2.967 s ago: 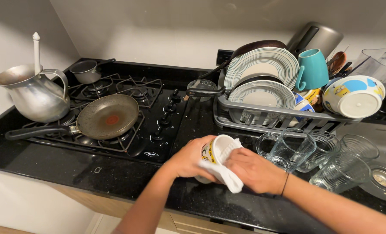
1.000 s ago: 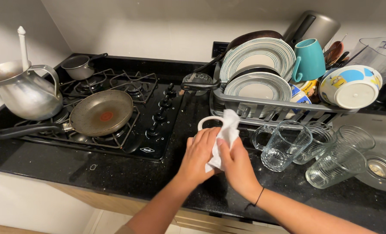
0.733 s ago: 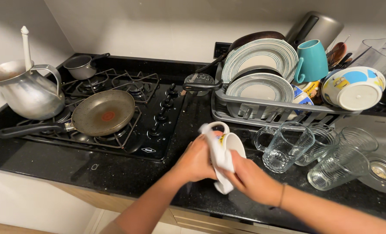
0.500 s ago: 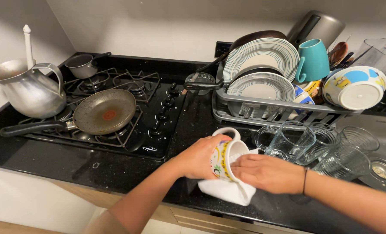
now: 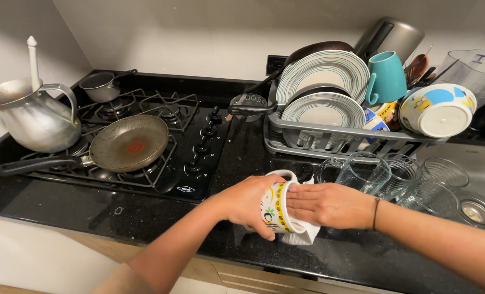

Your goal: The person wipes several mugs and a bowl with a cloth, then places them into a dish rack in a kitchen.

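Observation:
My left hand grips a white mug with a colourful printed band, held on its side over the black counter. My right hand presses a white cloth against the mug's open end, fingers partly wrapped in the cloth. The mug's handle points up and away from me. Both hands are in front of the dish rack.
A gas hob with a frying pan, a small saucepan and a metal kettle is on the left. The rack holds plates, a teal mug and a bowl. Several glasses stand on the right.
The mug has been turned on its side in my left hand. The cloth has shifted from draped over the mug to bunched at its opening under my right hand.

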